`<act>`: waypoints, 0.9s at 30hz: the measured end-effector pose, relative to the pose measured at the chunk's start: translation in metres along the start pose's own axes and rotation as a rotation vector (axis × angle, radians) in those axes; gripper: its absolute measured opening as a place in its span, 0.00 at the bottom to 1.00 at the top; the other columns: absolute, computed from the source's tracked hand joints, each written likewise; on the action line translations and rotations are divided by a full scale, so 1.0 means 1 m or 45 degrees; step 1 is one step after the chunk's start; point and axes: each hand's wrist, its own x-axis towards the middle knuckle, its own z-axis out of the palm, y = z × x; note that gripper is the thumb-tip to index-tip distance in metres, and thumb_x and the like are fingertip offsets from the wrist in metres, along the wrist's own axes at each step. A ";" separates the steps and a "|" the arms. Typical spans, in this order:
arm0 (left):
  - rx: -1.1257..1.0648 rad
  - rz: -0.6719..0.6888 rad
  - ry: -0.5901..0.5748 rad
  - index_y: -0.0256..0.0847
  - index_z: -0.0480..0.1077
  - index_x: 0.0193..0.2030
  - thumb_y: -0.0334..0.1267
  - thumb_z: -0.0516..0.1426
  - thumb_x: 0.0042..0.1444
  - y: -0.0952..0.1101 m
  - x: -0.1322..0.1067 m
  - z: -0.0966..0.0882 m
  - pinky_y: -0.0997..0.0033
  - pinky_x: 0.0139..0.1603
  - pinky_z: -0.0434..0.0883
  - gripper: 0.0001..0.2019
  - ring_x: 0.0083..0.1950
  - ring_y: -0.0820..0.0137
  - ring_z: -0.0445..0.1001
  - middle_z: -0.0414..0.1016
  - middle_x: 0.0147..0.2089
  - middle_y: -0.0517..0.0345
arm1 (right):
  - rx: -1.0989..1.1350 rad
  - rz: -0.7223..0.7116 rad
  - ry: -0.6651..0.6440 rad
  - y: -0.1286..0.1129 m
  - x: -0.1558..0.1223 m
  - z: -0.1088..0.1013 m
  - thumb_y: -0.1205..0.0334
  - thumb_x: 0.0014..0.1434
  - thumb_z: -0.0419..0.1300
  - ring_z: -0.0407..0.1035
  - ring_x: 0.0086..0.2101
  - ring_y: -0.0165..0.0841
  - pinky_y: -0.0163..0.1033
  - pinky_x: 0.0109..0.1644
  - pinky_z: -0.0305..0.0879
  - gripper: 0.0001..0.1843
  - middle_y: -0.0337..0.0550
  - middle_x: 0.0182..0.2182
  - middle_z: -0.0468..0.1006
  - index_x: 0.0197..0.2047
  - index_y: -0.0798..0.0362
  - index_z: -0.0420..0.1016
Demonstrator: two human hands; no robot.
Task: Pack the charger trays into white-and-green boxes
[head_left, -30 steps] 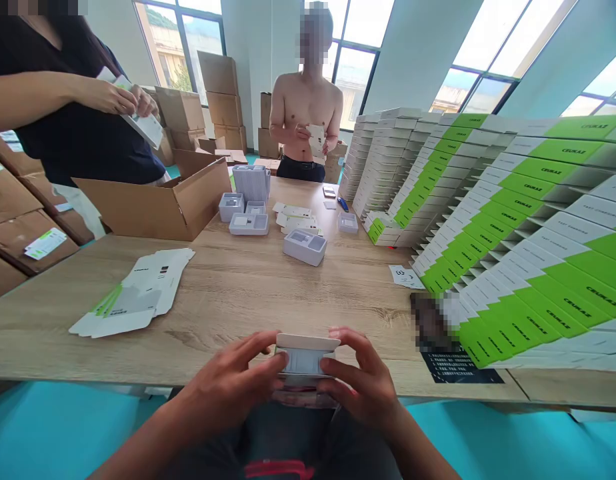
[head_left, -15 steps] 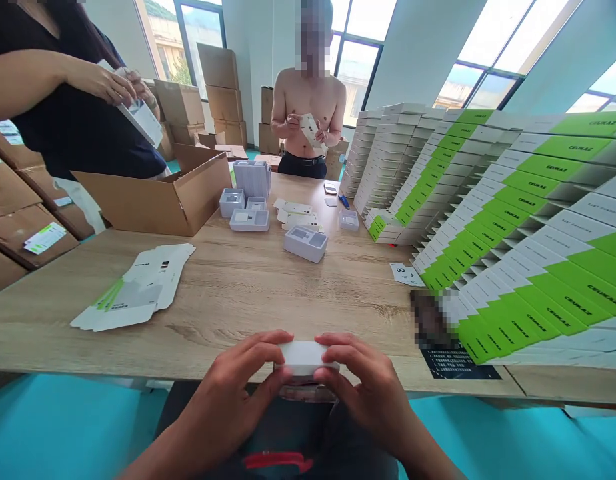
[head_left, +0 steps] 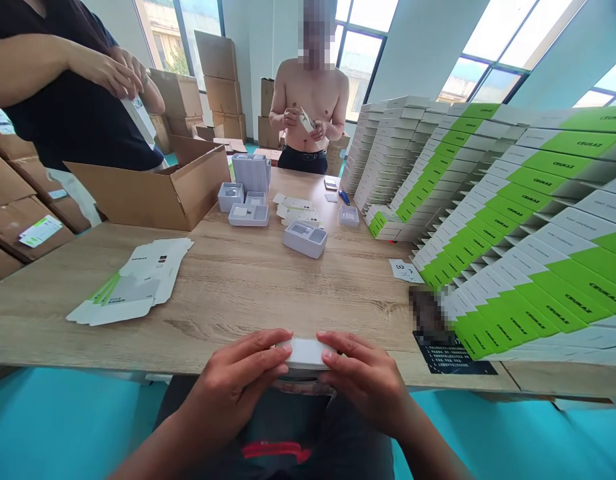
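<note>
- While the head camera looked down, the left hand [head_left: 233, 380] and right hand [head_left: 361, 380] were clamped together on a white box [head_left: 305, 353], one on each end.
- Its fingers [head_left: 268, 347] lay flat along the box's top, and the box sat just past the near edge of the table [head_left: 228, 313].
- Below the grip, a darker layer showed under the box; it was too shadowed to name.
- Left of the grip and farther out lay a flat carton blank [head_left: 131, 283] with green stripes.
- Straight beyond the grip stood a grey tray [head_left: 305, 240], with more trays [head_left: 248, 215] and a stack of sleeves [head_left: 251, 172] past it.
- Beyond those, to the left, stood an open cardboard box [head_left: 153, 193].
- Right of the grip rose tall rows of green-and-white boxes [head_left: 513, 220], with a small card [head_left: 405, 271] and a black printed sheet [head_left: 455, 353] on the table beside them.
- Far left of the grip, a co-worker's hands [head_left: 113, 73] held a white piece [head_left: 138, 117].
- Across the table, a shirtless co-worker [head_left: 308, 93] held a white card [head_left: 307, 120] in both hands.
</note>
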 end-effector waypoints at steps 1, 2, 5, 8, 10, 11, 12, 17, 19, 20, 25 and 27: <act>0.010 0.081 -0.006 0.40 0.78 0.55 0.29 0.58 0.68 -0.005 -0.002 0.000 0.72 0.61 0.77 0.12 0.57 0.68 0.82 0.83 0.57 0.48 | -0.022 -0.038 -0.005 0.002 -0.002 0.000 0.66 0.68 0.64 0.79 0.52 0.38 0.42 0.55 0.79 0.13 0.57 0.53 0.83 0.55 0.52 0.77; 0.021 0.155 -0.012 0.38 0.77 0.56 0.28 0.58 0.68 -0.011 -0.004 0.000 0.69 0.61 0.78 0.12 0.59 0.66 0.81 0.82 0.58 0.45 | -0.040 -0.064 -0.004 0.004 -0.004 0.001 0.67 0.68 0.64 0.79 0.52 0.38 0.43 0.54 0.79 0.13 0.57 0.53 0.83 0.55 0.53 0.77; 0.057 0.288 -0.018 0.35 0.76 0.57 0.25 0.58 0.67 -0.023 -0.009 0.002 0.65 0.61 0.78 0.14 0.61 0.62 0.79 0.81 0.59 0.40 | -0.086 -0.085 0.019 0.006 -0.006 0.004 0.68 0.67 0.65 0.79 0.51 0.38 0.43 0.53 0.79 0.13 0.57 0.52 0.84 0.54 0.52 0.77; 0.025 0.272 -0.003 0.40 0.74 0.60 0.26 0.59 0.66 -0.028 -0.017 0.012 0.62 0.61 0.78 0.17 0.61 0.61 0.79 0.80 0.61 0.41 | -0.079 -0.058 0.043 0.006 -0.007 0.008 0.68 0.67 0.65 0.79 0.50 0.38 0.43 0.52 0.79 0.13 0.55 0.52 0.84 0.54 0.50 0.78; -0.096 0.074 0.029 0.45 0.68 0.66 0.31 0.61 0.67 -0.025 -0.025 0.024 0.62 0.58 0.80 0.22 0.60 0.61 0.80 0.79 0.62 0.43 | -0.024 0.007 0.044 0.004 -0.008 0.008 0.70 0.67 0.64 0.79 0.51 0.37 0.42 0.52 0.79 0.14 0.54 0.53 0.83 0.54 0.48 0.78; -0.149 -0.078 0.039 0.47 0.64 0.68 0.35 0.61 0.67 -0.022 -0.029 0.030 0.64 0.55 0.81 0.24 0.58 0.62 0.82 0.80 0.61 0.45 | 0.013 0.049 0.044 0.002 -0.008 0.008 0.70 0.67 0.63 0.79 0.51 0.37 0.41 0.52 0.79 0.14 0.53 0.53 0.83 0.54 0.47 0.78; -0.173 -0.231 0.047 0.48 0.63 0.69 0.38 0.62 0.66 -0.018 -0.030 0.036 0.67 0.51 0.83 0.26 0.55 0.62 0.84 0.82 0.58 0.47 | 0.047 0.106 0.045 0.001 -0.008 0.006 0.70 0.67 0.62 0.80 0.51 0.36 0.40 0.52 0.79 0.14 0.52 0.53 0.83 0.53 0.46 0.78; 0.095 -0.100 0.105 0.47 0.71 0.62 0.41 0.60 0.67 -0.005 -0.002 0.035 0.71 0.48 0.82 0.18 0.47 0.64 0.85 0.86 0.50 0.54 | 0.153 0.588 0.044 -0.009 0.007 -0.018 0.49 0.60 0.71 0.80 0.51 0.43 0.44 0.54 0.78 0.15 0.49 0.54 0.83 0.43 0.46 0.75; 0.230 0.262 0.022 0.44 0.71 0.64 0.37 0.55 0.70 -0.008 0.024 0.025 0.67 0.58 0.78 0.17 0.51 0.63 0.84 0.85 0.52 0.52 | 0.146 0.744 -0.044 -0.011 0.022 -0.028 0.45 0.48 0.77 0.80 0.48 0.46 0.45 0.52 0.77 0.26 0.49 0.51 0.84 0.44 0.47 0.74; 0.302 0.401 -0.019 0.43 0.72 0.63 0.35 0.53 0.71 -0.011 0.037 0.021 0.63 0.64 0.73 0.17 0.53 0.63 0.83 0.85 0.53 0.52 | 0.128 0.808 -0.106 -0.011 0.030 -0.031 0.47 0.45 0.78 0.80 0.46 0.45 0.44 0.50 0.78 0.29 0.47 0.48 0.84 0.46 0.47 0.74; 0.465 0.718 -0.052 0.45 0.76 0.59 0.27 0.52 0.71 -0.045 0.078 0.035 0.44 0.80 0.41 0.18 0.60 0.62 0.78 0.84 0.55 0.54 | -0.044 0.894 -0.344 0.028 0.057 -0.030 0.58 0.44 0.77 0.79 0.39 0.38 0.38 0.45 0.76 0.34 0.37 0.42 0.84 0.55 0.45 0.73; 0.461 0.696 0.081 0.48 0.76 0.57 0.24 0.54 0.68 -0.066 0.078 0.056 0.40 0.79 0.43 0.19 0.61 0.62 0.76 0.83 0.55 0.55 | -0.266 0.743 -0.267 0.068 0.061 -0.031 0.57 0.45 0.77 0.77 0.50 0.43 0.45 0.55 0.73 0.38 0.46 0.52 0.81 0.59 0.47 0.72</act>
